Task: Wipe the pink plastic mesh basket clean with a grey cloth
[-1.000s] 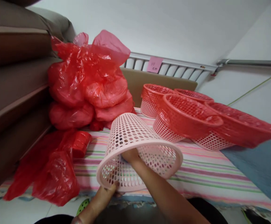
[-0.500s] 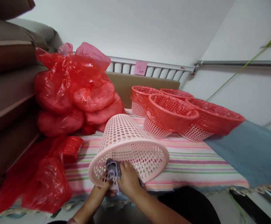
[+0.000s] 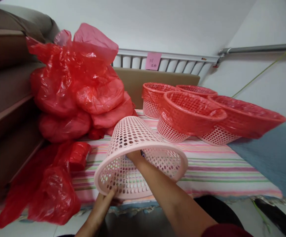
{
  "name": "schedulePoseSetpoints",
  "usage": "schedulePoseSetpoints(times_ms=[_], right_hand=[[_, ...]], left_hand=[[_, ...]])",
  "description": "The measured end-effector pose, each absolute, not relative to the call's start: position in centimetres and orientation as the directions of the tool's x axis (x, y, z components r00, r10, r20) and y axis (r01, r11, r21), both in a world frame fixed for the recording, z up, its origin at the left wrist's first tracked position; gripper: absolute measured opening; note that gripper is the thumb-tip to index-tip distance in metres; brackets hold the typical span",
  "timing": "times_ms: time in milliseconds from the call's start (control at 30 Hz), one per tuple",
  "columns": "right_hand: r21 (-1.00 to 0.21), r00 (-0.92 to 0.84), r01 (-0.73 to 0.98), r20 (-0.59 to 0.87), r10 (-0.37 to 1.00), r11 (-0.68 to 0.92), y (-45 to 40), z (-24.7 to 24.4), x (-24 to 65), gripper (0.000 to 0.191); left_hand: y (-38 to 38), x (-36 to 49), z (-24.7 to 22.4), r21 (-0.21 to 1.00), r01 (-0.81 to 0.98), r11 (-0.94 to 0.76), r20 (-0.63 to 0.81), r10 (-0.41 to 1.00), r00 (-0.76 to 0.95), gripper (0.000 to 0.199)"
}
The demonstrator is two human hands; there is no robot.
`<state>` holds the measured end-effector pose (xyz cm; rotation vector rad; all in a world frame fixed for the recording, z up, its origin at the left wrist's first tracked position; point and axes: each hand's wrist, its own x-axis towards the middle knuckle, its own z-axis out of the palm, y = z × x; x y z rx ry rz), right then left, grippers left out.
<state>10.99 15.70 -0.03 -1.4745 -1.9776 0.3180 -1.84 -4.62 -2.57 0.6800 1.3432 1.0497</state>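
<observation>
A pink perforated basket (image 3: 133,131) lies on its side on the striped cloth (image 3: 207,168), its mouth facing me. My left hand (image 3: 109,196) grips the lower left of its rim, thumb inside and fingers underneath. My right hand (image 3: 134,154) reaches deep into the basket; the upper wall hides its fingers. A small bit of dark cloth (image 3: 142,153) shows beside the right wrist, the rest being hidden.
Several baskets lined with red bags (image 3: 192,108) stand at the back right. Puffed red bags (image 3: 98,92) are piled at the back left, with a red roll (image 3: 79,156) and loose red plastic (image 3: 54,194) in front. Brown cushions (image 3: 7,89) rise at the left edge.
My right hand has moved from the basket's mouth deep inside, taking the dark cloth with it. My left hand remains at the lower rim. The view has shifted slightly.
</observation>
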Motion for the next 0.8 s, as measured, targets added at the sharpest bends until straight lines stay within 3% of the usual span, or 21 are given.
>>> schedulePoseSetpoints(times_ms=[133,333,533,633,800], right_hand=[[-0.541,-0.132,0.783,0.337,0.932,0.307,15.8,1.1,10.7,0.053],[-0.272,-0.262,0.929,0.003,0.965,0.253,6.6,1.6,12.0,0.049],[-0.303,-0.375,0.892,-0.081,0.924,0.335,-4.9,0.9,15.2,0.046],[-0.3,-0.365,0.896,-0.072,0.928,0.328,-3.5,1.4,15.3,0.043],[-0.318,-0.287,0.902,0.067,0.956,0.293,6.4,1.9,12.7,0.048]], left_hand=[[-4.5,-2.9,-2.8,0.904,-0.194,0.38,-0.412,0.897,-0.162,0.081],[-4.3,-2.1,-3.5,0.869,-0.235,0.434,-0.474,0.867,-0.152,0.085],[-4.0,-1.8,-4.0,0.888,-0.192,0.418,-0.443,0.888,-0.119,0.084],[-4.0,-1.9,-3.8,0.887,-0.181,0.425,-0.447,0.889,-0.104,0.088],[-4.2,-1.9,-3.7,0.882,-0.233,0.409,-0.434,0.899,-0.065,0.105]])
